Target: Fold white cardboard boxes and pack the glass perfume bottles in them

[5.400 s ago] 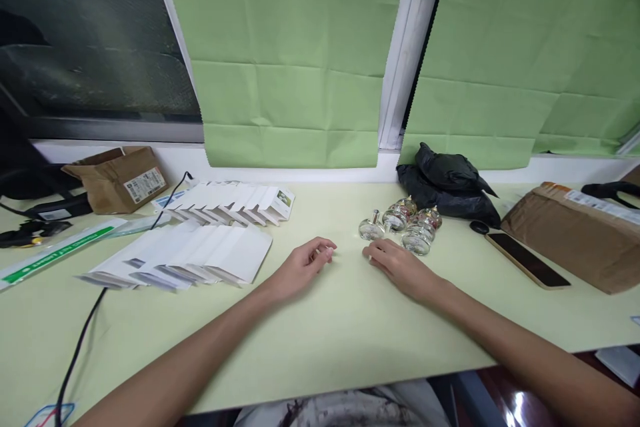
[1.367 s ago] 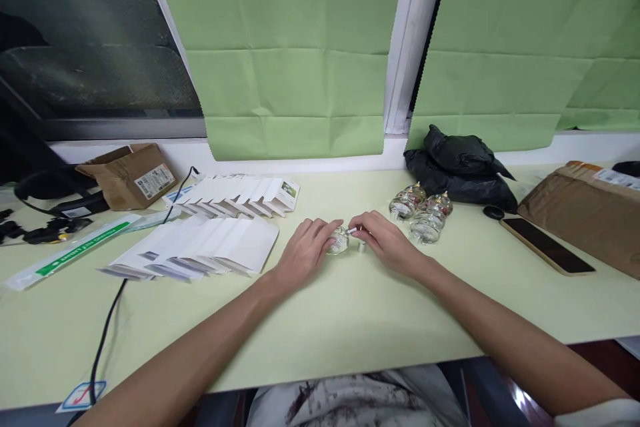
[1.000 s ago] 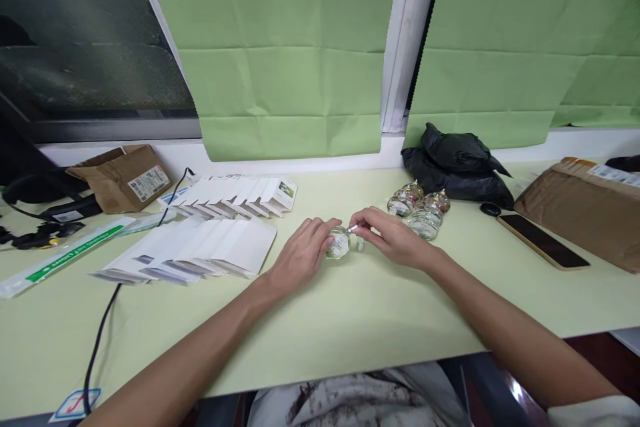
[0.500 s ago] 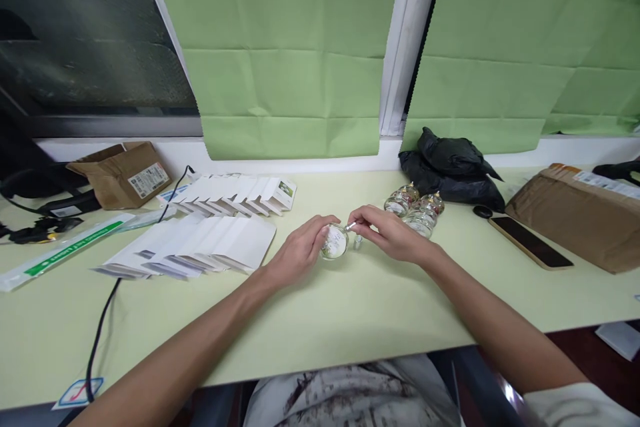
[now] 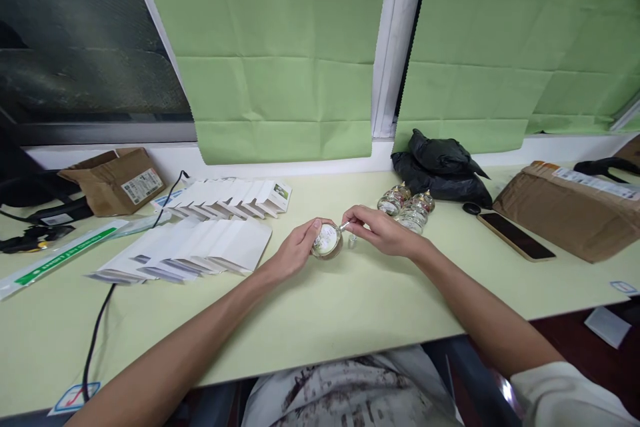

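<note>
Your left hand (image 5: 296,248) grips the bottle (image 5: 327,241), 3 o'clock | your right hand (image 5: 374,229) pinches its silver top (image 5: 344,227), bottle 9 o'clock

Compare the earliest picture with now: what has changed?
The round clear-glass bottle has moved left into the left hand, tilted; the right hand pinches its silver neck. A small clear cylindrical piece now sits on the pale yellow-green table. The white cardboard boxes and black plastic bags stayed put.
</note>
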`<state>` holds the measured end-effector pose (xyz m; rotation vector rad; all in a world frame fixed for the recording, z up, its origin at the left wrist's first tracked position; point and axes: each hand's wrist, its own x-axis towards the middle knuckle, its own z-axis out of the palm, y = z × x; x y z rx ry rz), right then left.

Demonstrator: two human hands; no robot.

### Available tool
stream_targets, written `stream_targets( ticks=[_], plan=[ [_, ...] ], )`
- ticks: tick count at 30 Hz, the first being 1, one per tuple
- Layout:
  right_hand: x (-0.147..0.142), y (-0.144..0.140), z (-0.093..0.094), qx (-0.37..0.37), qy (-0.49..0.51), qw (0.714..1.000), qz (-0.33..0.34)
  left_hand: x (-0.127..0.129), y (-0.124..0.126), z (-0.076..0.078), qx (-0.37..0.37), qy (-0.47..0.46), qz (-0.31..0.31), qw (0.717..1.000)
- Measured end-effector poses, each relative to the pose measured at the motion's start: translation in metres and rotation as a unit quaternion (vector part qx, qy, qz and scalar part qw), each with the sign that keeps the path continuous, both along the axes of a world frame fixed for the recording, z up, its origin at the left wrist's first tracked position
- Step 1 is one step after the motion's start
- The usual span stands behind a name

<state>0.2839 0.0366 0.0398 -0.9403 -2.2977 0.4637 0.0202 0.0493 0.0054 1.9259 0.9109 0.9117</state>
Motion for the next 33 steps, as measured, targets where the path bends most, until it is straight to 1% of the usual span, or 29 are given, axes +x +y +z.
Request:
stream_targets(
  ticks=[1, 2, 4, 5, 6, 8, 10, 14, 19, 22, 25, 27, 29, 31, 33],
  plan=[
    [0.005, 0.001, 0.002, 0.006, 0.002, 1.000, -0.012, -0.002, 0.001, 0.000, 0.007, -0.005, 0.006, 1.000],
    [0.011, 0.003, 0.004, 0.022, 0.014, 0.999, -0.040, -0.005, 0.003, 0.000, 0.018, -0.012, 0.019, 1.000],
    [0.021, 0.005, 0.008, 0.031, 0.040, 0.993, -0.106, -0.009, 0.007, 0.002, 0.042, -0.032, 0.070, 0.996],
    [0.023, 0.006, 0.009, 0.037, 0.048, 0.991, -0.122, -0.010, 0.009, 0.002, 0.051, -0.042, 0.098, 0.993],
    [0.024, 0.007, 0.009, 0.043, 0.041, 0.992, -0.114, -0.010, 0.011, 0.003, 0.058, -0.051, 0.121, 0.990],
    [0.022, 0.007, 0.006, 0.058, -0.010, 0.996, -0.068, -0.008, 0.013, 0.002, 0.068, -0.065, 0.141, 0.986],
    [0.017, 0.006, 0.000, 0.063, -0.072, 0.995, -0.033, -0.005, 0.013, -0.001, 0.065, -0.067, 0.132, 0.987],
    [0.017, 0.008, -0.017, 0.033, -0.146, 0.988, -0.040, -0.002, 0.012, -0.008, 0.036, -0.046, 0.095, 0.994],
    [0.019, 0.014, -0.037, -0.030, -0.171, 0.984, -0.039, -0.001, 0.014, -0.018, 0.058, 0.036, 0.117, 0.991],
    [0.020, 0.017, -0.040, -0.051, -0.184, 0.981, -0.035, 0.001, 0.015, -0.022, 0.062, 0.062, 0.114, 0.990],
    [0.024, 0.018, -0.034, -0.065, -0.189, 0.979, -0.039, 0.005, 0.014, -0.024, 0.063, 0.078, 0.110, 0.989],
    [0.024, 0.018, -0.030, -0.040, -0.159, 0.985, -0.049, 0.008, 0.013, -0.023, 0.059, 0.087, 0.108, 0.989],
    [0.018, 0.017, -0.028, 0.016, -0.098, 0.993, -0.065, 0.011, 0.012, -0.022, 0.054, 0.089, 0.101, 0.989],
    [0.008, 0.016, -0.028, 0.065, -0.038, 0.994, -0.074, 0.014, 0.010, -0.021, 0.058, 0.085, 0.087, 0.991],
    [-0.003, 0.015, -0.031, 0.086, -0.009, 0.994, -0.070, 0.016, 0.008, -0.020, 0.069, 0.083, 0.073, 0.991]
  ],
)
